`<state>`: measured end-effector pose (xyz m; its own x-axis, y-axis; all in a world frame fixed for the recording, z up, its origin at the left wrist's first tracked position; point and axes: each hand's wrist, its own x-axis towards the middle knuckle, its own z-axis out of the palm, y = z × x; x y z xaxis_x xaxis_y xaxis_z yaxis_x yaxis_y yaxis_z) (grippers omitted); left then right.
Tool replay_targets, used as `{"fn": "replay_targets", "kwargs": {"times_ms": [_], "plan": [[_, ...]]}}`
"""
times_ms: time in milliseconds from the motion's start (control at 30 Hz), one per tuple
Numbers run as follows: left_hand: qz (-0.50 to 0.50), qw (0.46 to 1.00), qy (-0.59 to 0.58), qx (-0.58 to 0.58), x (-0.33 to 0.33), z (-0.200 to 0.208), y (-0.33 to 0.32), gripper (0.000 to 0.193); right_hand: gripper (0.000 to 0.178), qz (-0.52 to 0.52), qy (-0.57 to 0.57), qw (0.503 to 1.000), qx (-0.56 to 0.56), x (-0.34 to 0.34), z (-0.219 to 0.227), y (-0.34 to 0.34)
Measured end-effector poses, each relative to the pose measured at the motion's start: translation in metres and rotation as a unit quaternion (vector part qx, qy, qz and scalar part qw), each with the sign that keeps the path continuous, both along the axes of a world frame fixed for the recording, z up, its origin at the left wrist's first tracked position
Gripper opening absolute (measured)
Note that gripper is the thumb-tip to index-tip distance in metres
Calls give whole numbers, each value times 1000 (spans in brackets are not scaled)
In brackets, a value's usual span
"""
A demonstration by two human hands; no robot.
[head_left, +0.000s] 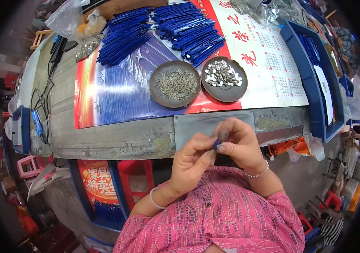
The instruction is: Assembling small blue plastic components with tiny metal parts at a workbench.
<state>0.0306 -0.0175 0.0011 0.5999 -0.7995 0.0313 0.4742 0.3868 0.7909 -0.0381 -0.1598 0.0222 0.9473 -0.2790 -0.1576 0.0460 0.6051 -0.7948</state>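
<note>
In front of my chest, above the table's near edge, both hands are raised and brought together. My left hand (194,157) has its thumb and fingers closed in a pinch, and my right hand (241,143) pinches at the same spot. Between the fingertips shows a small shiny blue piece (217,144); the fingers hide most of it. Just beyond the hands stand two round dark dishes. The left dish (156,95) holds thin brassy pins (177,84). In the right dish (239,93) lie small round silvery pieces (222,75).
Piles of long slim blue strips (123,36) lie at the back on a printed calendar sheet (108,97). A blue crate (314,88) stands at the right. A blue-handled tool with a cord (36,122) rests at the left. Below the table is another blue bin (83,198).
</note>
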Motion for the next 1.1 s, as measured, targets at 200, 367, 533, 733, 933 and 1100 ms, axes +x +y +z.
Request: {"fn": "replay_targets", "kwargs": {"times_ms": [200,367,533,733,933,1100], "plan": [[85,991,-104,5,-10,5,-2,26,19,-94,-23,989,-112,-1,1,23],[231,947,-219,42,-12,10,-7,25,15,-208,-91,850,-475,10,8,29],[211,945,-238,73,-13,6,0,24,15,-189,-81,784,-586,8,12,26],[172,943,-270,86,-10,6,2,24,20,-163,-82,764,-619,11,-2,24],[149,977,-131,76,-15,6,2,27,27,-178,-93,817,-541,18,-12,26],[127,980,-142,67,-13,7,2,28,27,-146,-109,769,-613,10,-19,19]]}}
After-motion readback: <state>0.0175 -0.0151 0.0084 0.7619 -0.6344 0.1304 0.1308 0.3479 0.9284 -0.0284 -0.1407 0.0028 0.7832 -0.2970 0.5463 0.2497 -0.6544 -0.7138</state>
